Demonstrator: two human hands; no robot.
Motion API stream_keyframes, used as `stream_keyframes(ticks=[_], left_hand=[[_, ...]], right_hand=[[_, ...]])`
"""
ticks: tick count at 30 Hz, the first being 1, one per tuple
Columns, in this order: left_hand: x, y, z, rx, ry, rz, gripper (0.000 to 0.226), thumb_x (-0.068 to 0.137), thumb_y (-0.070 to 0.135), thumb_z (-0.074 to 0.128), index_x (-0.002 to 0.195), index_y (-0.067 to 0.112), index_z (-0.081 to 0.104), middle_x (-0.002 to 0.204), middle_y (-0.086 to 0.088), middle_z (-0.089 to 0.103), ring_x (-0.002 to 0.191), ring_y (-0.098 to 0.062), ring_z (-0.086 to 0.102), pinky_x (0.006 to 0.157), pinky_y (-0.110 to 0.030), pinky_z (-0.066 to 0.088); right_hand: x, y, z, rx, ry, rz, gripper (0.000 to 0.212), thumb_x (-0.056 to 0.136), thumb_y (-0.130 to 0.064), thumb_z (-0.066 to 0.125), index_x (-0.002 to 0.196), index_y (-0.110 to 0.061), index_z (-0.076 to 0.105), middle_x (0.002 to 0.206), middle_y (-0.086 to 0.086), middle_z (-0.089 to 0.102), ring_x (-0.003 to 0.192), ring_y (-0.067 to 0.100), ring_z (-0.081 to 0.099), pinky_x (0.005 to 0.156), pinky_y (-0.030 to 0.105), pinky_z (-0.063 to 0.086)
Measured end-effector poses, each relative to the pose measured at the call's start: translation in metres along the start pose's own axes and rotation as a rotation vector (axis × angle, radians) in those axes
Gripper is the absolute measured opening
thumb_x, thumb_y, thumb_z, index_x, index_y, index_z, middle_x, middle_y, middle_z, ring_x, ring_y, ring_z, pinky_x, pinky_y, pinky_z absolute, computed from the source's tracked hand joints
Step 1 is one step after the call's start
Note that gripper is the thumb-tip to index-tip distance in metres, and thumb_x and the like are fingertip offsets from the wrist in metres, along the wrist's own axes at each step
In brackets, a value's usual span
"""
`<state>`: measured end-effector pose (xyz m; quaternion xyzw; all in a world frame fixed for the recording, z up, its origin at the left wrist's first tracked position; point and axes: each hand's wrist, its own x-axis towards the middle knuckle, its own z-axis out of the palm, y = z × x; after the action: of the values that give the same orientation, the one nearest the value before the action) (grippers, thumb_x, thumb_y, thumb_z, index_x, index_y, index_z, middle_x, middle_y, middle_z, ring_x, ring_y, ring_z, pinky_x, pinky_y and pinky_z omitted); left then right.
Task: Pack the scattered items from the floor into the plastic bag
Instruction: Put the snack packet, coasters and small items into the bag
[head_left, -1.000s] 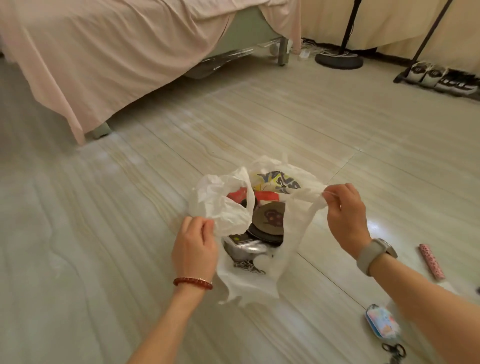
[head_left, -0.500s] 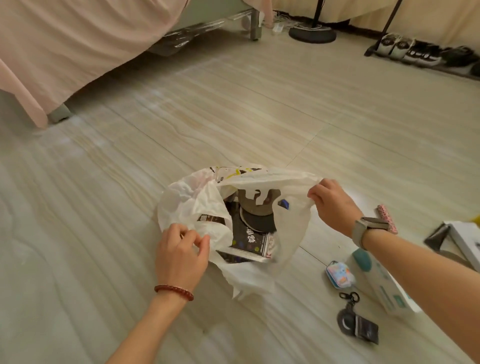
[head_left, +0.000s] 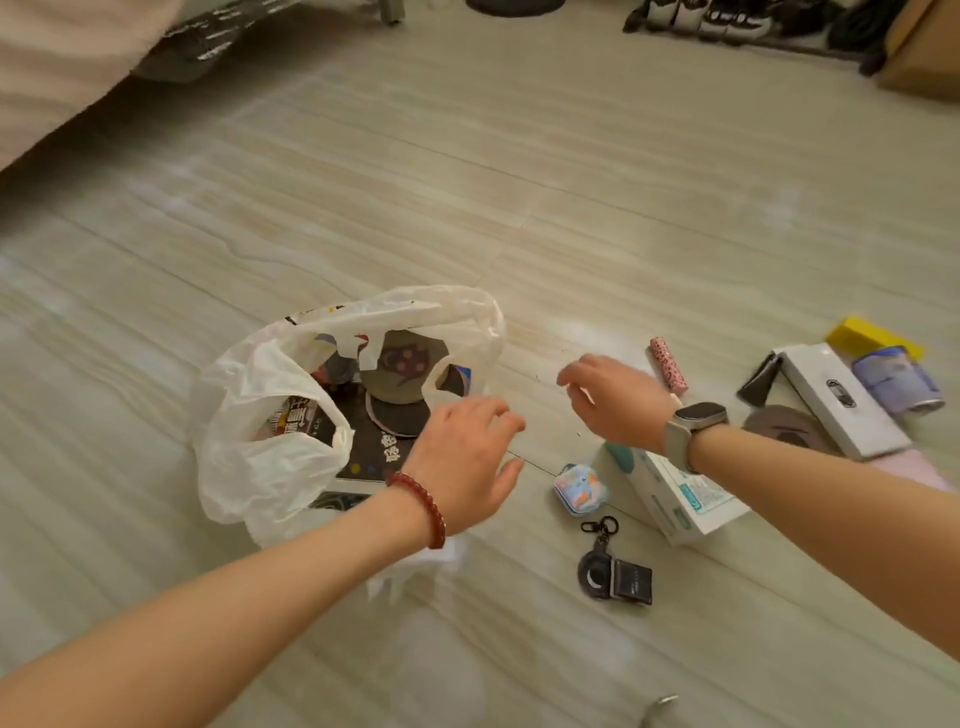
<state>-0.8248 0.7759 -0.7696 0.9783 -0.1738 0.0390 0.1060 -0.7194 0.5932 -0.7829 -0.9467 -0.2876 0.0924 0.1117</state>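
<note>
Risk first, head view: plastic bag sits slumped on the floor with nobody holding its mouth, so the thin rim could fold inward and the next item would land on the film or slide off beside it. It's already loaded with a dark printed box and round coasters, so dropping something on the near edge could tip it over. Left hand hovers over the bag's near rim, fingers loosely spread, gripping nothing; contact with the plastic is hard to call, frame is blurred. Right hand is off the bag, fingers half-curled and empty, above bare floor. Still out: pastel earbud case, black keychain, teal-and-white box, pink tube, all just right of the bag.
</note>
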Motion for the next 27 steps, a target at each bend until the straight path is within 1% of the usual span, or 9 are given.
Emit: stream_keyframes(ticks=[2,4,7,10,12,17,22,25,27], left_hand=[[-0.004,0.017,0.026,0.068,-0.177,0.084,0.036,0.074,0.04,0.039,0.093,0.018,0.06,0.089,-0.001,0.064,0.079,-0.02,0.064,0.065,-0.03,0.051],[-0.012,0.028,0.045,0.118,-0.323,0.119,0.034,0.082,0.036,0.044,0.105,0.015,0.056,0.104,-0.005,0.06,0.094,-0.023,0.06,0.076,-0.033,0.048],[-0.033,0.038,0.06,0.072,-0.483,0.058,0.04,0.092,0.034,0.041,0.126,0.013,0.042,0.127,-0.009,0.046,0.117,-0.027,0.043,0.093,-0.037,0.035],[-0.047,0.041,0.071,-0.014,-0.522,-0.117,0.041,0.093,0.038,0.038,0.128,0.017,0.039,0.129,-0.004,0.043,0.12,-0.022,0.04,0.096,-0.035,0.034],[-0.048,0.042,0.079,-0.047,-0.577,-0.209,0.041,0.093,0.039,0.037,0.128,0.018,0.038,0.13,-0.002,0.042,0.12,-0.02,0.04,0.097,-0.034,0.034],[-0.029,0.057,0.111,-0.134,-0.674,-0.241,0.052,0.092,0.04,0.041,0.136,0.015,0.031,0.138,-0.007,0.037,0.126,-0.024,0.035,0.102,-0.037,0.036],[0.008,0.088,0.151,-0.111,-0.707,-0.089,0.073,0.084,0.061,0.04,0.143,0.037,0.004,0.155,-0.006,-0.008,0.141,-0.028,-0.002,0.113,-0.046,0.019],[0.022,0.102,0.17,-0.035,-0.758,0.01,0.075,0.08,0.068,0.039,0.141,0.043,0.002,0.154,-0.005,-0.015,0.14,-0.032,-0.015,0.114,-0.051,0.006],[0.022,0.108,0.178,0.055,-0.77,0.048,0.069,0.083,0.058,0.044,0.141,0.04,0.011,0.154,-0.008,-0.009,0.14,-0.035,-0.011,0.113,-0.051,0.006]], right_hand=[[-0.013,0.015,0.037,-0.035,-0.272,-0.027,0.034,0.095,-0.026,0.038,0.127,-0.02,0.047,0.133,0.005,0.048,0.122,0.022,0.043,0.096,0.034,0.04],[-0.021,0.025,0.072,-0.061,-0.444,-0.05,0.042,0.094,-0.029,0.041,0.136,-0.023,0.036,0.145,0.005,0.035,0.132,0.025,0.032,0.106,0.036,0.033],[-0.032,0.028,0.105,0.009,-0.467,0.041,0.043,0.095,-0.028,0.037,0.137,-0.024,0.029,0.147,0.008,0.026,0.132,0.03,0.026,0.101,0.043,0.037],[-0.032,0.025,0.115,0.034,-0.458,0.047,0.032,0.093,-0.021,0.038,0.125,-0.017,0.039,0.128,0.013,0.037,0.113,0.03,0.039,0.079,0.039,0.042],[-0.027,0.025,0.11,0.088,-0.482,0.049,0.038,0.091,-0.016,0.045,0.128,-0.012,0.039,0.125,0.013,0.037,0.104,0.031,0.047,0.078,0.038,0.045],[-0.026,0.041,0.08,0.389,-0.251,0.089,0.042,0.087,-0.012,0.053,0.127,-0.008,0.043,0.126,0.012,0.038,0.11,0.027,0.047,0.09,0.024,0.038],[-0.05,0.069,0.038,0.596,0.101,0.193,0.039,0.085,-0.015,0.058,0.122,-0.009,0.05,0.116,0.009,0.044,0.097,0.014,0.042,0.076,0.012,0.027],[-0.066,0.084,0.03,0.589,0.169,0.271,0.04,0.085,-0.016,0.059,0.123,-0.011,0.05,0.116,0.006,0.044,0.099,0.013,0.042,0.078,0.014,0.027],[-0.077,0.092,0.03,0.58,0.17,0.318,0.04,0.085,-0.017,0.059,0.123,-0.012,0.049,0.111,0.003,0.042,0.099,0.016,0.045,0.083,0.02,0.032]])
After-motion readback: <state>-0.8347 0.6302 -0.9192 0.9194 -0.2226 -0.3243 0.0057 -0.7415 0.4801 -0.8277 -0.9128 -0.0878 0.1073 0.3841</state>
